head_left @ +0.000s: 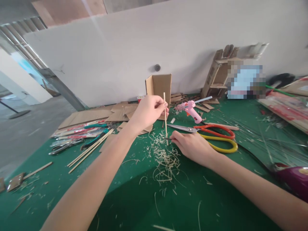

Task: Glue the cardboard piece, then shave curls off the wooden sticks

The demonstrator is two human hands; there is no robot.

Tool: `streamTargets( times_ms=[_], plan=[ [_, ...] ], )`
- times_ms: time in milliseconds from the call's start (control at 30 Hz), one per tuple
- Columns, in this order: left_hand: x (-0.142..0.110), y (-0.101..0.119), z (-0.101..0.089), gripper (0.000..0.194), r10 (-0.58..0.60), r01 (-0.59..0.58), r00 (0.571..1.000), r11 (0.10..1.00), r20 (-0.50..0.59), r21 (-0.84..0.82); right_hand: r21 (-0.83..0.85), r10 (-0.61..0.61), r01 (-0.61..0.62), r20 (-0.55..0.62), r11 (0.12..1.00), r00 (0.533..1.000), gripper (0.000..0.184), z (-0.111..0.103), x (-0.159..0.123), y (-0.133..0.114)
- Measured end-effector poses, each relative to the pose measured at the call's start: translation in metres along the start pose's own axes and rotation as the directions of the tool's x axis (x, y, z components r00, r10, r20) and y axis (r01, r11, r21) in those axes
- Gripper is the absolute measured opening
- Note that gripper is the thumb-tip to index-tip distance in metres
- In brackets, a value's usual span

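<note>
Bamboo stick [165, 117] stands nearly upright just left of the scissors [211, 134]; left hand [147, 112] pinches its upper part with closed fingertips; right hand [190, 145] (knuckles up) grips a small dark tool at its foot, above the shavings [165, 160].

**Wood, cardboard and plastic on a green matt bench**

The thin pale wooden stick [165, 115] looks smooth and unvarnished. Below it, at six o'clock, lie curly pale wood shavings [165, 160], dry and fibrous. The green bench covering [134, 205] is matt and even. At three o'clock of the stick, the scissors with orange and yellow handles [216, 138] show glossy plastic grips and dull grey metal blades. The pink plastic glue gun [191, 110] shines softly. The brown cardboard box piece [160, 85] is matt and rough-edged.
</note>
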State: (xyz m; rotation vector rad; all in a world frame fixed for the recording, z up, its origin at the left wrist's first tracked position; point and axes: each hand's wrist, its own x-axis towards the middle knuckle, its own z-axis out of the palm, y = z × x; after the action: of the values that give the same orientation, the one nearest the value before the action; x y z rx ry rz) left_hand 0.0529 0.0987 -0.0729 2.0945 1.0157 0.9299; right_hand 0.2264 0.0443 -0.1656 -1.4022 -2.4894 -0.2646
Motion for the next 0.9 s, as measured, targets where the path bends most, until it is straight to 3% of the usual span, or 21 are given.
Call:
streamTargets(
  times_ms=[100, 200, 300, 533, 733, 900],
  plan=[
    [-0.001, 0.002, -0.001, 0.021, 0.002, -0.002, 1.0, 1.0, 0.002, 0.003, -0.05, -0.006, 0.005, -0.03, 0.999, 1.0, 0.027, -0.003, 0.001, 0.0],
    [-0.003, 0.006, 0.0, 0.021, 0.007, -0.007, 1.0, 1.0, 0.004, 0.017, -0.051, 0.089, -0.097, -0.145, 0.994, 0.985, 0.03, -0.01, 0.006, 0.001],
    [-0.004, 0.007, 0.0, 0.021, 0.02, -0.021, 1.0, 1.0, 0.01, 0.021, -0.05, 0.154, -0.166, -0.186, 0.985, 0.97, 0.032, -0.012, 0.009, 0.001],
    [-0.003, 0.004, 0.0, 0.021, -0.001, 0.001, 1.0, 1.0, 0.023, -0.006, -0.117, 0.001, -0.012, -0.098, 0.993, 0.995, 0.027, -0.002, 0.002, -0.002],
    [-0.003, 0.008, 0.0, 0.02, 0.002, -0.001, 0.999, 1.0, 0.046, -0.009, -0.111, 0.126, -0.147, -0.172, 0.983, 0.977, 0.032, -0.011, 0.007, 0.001],
    [-0.002, 0.005, 0.0, 0.021, 0.003, -0.002, 0.999, 1.0, 0.05, -0.019, -0.134, 0.014, -0.011, 0.016, 0.991, 1.0, 0.02, 0.0, -0.001, -0.008]
  ],
)
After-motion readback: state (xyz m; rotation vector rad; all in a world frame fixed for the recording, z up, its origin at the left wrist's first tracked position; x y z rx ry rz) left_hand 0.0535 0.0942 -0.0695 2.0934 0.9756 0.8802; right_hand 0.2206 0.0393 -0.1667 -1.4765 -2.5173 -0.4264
